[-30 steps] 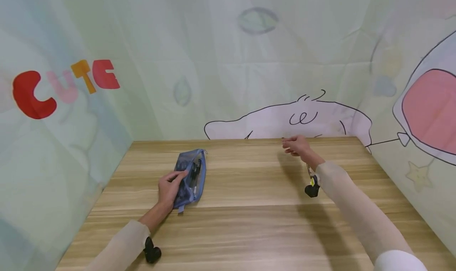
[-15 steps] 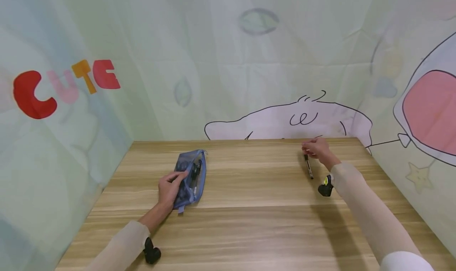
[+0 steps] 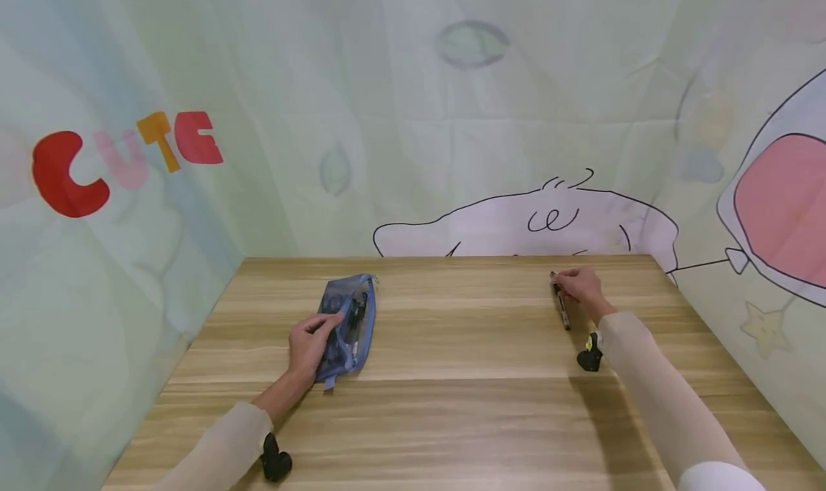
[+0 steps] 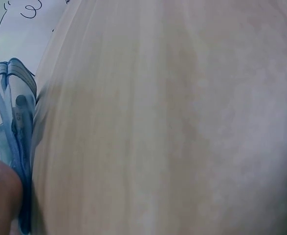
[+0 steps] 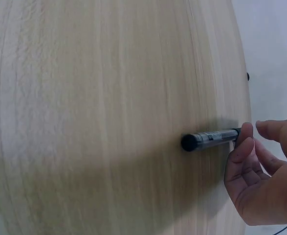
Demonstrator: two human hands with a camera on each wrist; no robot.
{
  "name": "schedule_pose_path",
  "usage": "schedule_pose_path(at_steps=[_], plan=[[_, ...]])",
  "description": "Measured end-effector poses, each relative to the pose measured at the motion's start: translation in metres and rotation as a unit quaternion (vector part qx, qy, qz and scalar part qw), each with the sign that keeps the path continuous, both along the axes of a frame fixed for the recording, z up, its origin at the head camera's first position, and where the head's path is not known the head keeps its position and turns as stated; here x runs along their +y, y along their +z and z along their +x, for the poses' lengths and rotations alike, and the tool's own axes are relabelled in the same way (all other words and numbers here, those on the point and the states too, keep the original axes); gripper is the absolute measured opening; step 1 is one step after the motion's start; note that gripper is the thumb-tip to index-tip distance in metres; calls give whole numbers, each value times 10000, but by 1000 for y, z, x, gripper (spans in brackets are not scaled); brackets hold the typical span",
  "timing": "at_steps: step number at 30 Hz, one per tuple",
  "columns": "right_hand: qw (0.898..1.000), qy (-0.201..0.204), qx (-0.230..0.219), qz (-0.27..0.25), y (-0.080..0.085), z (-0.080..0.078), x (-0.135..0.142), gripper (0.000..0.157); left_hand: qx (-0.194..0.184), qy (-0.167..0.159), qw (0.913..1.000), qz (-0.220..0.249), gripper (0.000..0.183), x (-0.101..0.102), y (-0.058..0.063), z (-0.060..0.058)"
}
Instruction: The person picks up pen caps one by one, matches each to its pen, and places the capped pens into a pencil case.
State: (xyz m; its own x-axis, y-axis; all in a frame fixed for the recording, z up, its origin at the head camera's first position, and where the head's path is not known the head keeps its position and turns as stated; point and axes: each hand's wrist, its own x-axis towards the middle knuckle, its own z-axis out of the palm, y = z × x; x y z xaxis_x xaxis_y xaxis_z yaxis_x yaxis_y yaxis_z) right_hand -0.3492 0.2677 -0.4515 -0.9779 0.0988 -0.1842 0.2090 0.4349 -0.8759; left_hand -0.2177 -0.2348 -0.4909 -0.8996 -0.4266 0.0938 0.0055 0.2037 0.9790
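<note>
A blue see-through zip pencil case (image 3: 337, 290), with its mouth gaping and dark pens inside, lies on the left part of the table. My left hand (image 3: 306, 342) pinches its near-left edge between thumb and fingers. Part of the pencil case (image 4: 22, 78) shows in the left wrist view. Near the back right, a black-capped pen (image 3: 563, 313) with a clear barrel lies on the table. My right hand (image 3: 582, 289) is at its far end. In the right wrist view, bent fingers cover the cap of the pen (image 5: 214, 139), while the thumb stands apart from them.
The wood-grain table (image 3: 445, 419) ends at a printed cloth backdrop (image 3: 400, 154) at the back and both sides. Small black wrist devices (image 3: 276, 462) hang from both sleeves.
My right hand has moved right and a little toward me with the pen, which now lies beside the fingers. The left hand and the pencil case have stayed in place.
</note>
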Motion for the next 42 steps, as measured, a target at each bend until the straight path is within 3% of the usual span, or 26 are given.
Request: schedule_pose_path(at_steps=[12, 21, 30, 36, 42], plan=[[9969, -342, -197, 686, -6, -6, -11, 40, -35, 93, 9999, 63, 28, -1, -1, -1], [9948, -240, -89, 989, -8, -4, -7, 37, -94, 58, 9999, 1, 29, 0, -2, 0], [9941, 109, -77, 1074, 1, -4, -6, 33, -64, 112, 9999, 28, 28, -2, -3, -2], [9934, 485, -58, 1038, 7, 0, 1, 39, -24, 91, 10000, 1, 28, -2, -4, -2], [9918, 672, -36, 1085, 21, 3, 3, 39, -5, 69, 10000, 45, 29, -1, -1, 0]])
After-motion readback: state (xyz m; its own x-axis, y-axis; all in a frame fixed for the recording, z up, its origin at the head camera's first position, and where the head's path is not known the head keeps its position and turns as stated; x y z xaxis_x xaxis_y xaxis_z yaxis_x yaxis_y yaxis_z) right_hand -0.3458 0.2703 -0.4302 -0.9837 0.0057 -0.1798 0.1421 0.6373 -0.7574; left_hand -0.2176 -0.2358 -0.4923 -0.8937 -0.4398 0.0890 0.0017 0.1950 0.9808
